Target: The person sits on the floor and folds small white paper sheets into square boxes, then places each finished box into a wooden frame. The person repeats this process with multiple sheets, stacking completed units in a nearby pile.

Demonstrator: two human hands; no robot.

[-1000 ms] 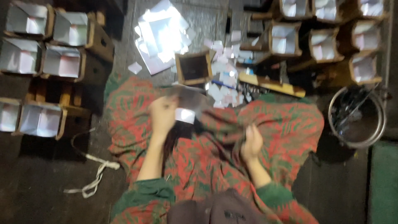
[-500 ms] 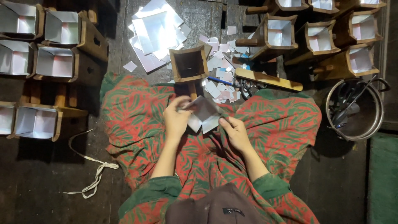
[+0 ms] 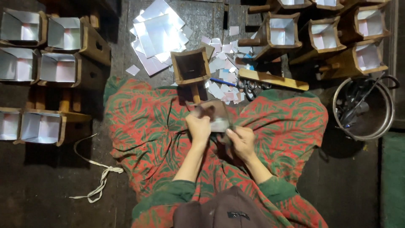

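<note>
I sit on the floor with a red and green patterned cloth [image 3: 147, 126] over my knees. My left hand [image 3: 199, 126] and my right hand [image 3: 241, 141] are close together above my lap, both gripping a folded piece of shiny paper [image 3: 217, 116]. The paper looks partly shaped around something, but my fingers hide how. Just beyond my hands stands an empty wooden square mould on a post [image 3: 190, 67], its opening dark.
Silver paper sheets [image 3: 158, 31] and small paper scraps [image 3: 223, 63] lie beyond the mould. Paper-lined wooden moulds stand at the left [image 3: 57, 67] and upper right [image 3: 282, 31]. A wooden stick [image 3: 272, 79], scissors [image 3: 249, 86], a metal bowl [image 3: 363, 107] and a white string [image 3: 99, 175] lie around.
My hands came together over my lap and moved the paper toward the mould; the paper now looks folded tighter. The head view shifted slightly.
</note>
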